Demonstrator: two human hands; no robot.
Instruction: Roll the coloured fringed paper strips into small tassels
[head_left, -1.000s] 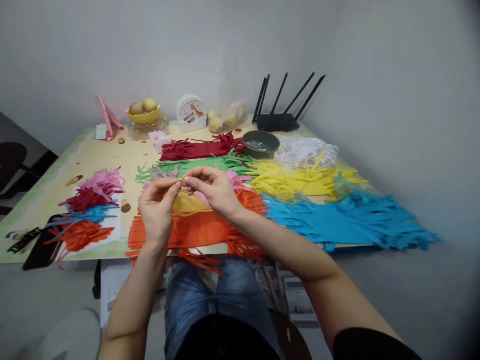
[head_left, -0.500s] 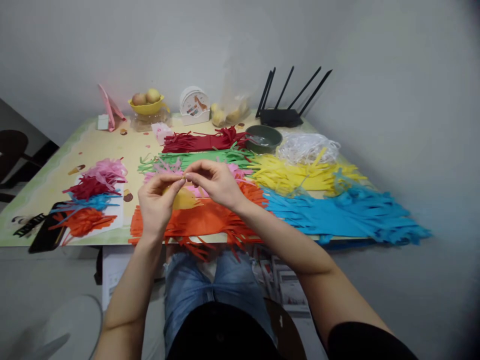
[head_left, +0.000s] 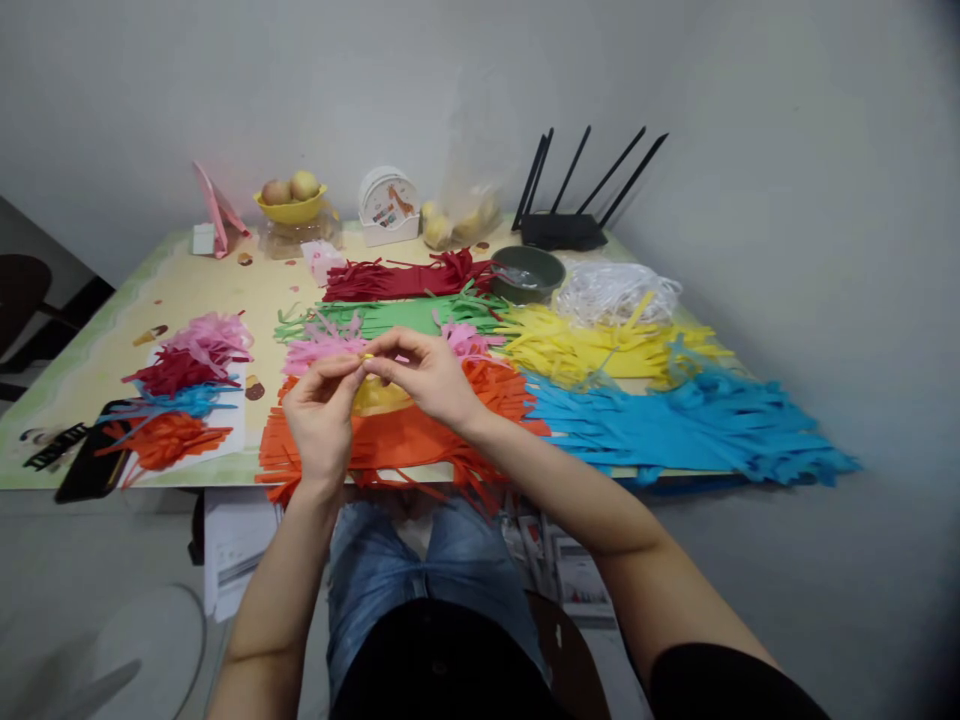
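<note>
My left hand (head_left: 321, 405) and my right hand (head_left: 427, 372) meet over the middle of the table, fingertips pinched together. Between them they hold a yellow piece of tissue paper (head_left: 381, 396); its thin body hangs below the fingers and a small yellow tip pokes out above. An orange fringed paper sheet (head_left: 397, 440) lies right beneath. Behind the hands are a pink fringed bundle (head_left: 319, 352), a green fringed sheet (head_left: 397, 317) and a dark red fringed sheet (head_left: 409, 284). The fingers hide how the yellow piece is folded or twisted.
Yellow fringe (head_left: 600, 345) and blue fringe (head_left: 675, 430) spread rightward. Farther back stand a dark bowl (head_left: 529, 285), white string (head_left: 619, 293), a router (head_left: 562, 232) and a fruit bowl (head_left: 292, 210). At left, small fringe bundles (head_left: 180, 395) lie beside a phone (head_left: 94, 465).
Both hands stay together and pinched, with the fingertips shifting slightly around the yellow piece. My right hand has dipped a little, and the hanging yellow part shows more to the right.
</note>
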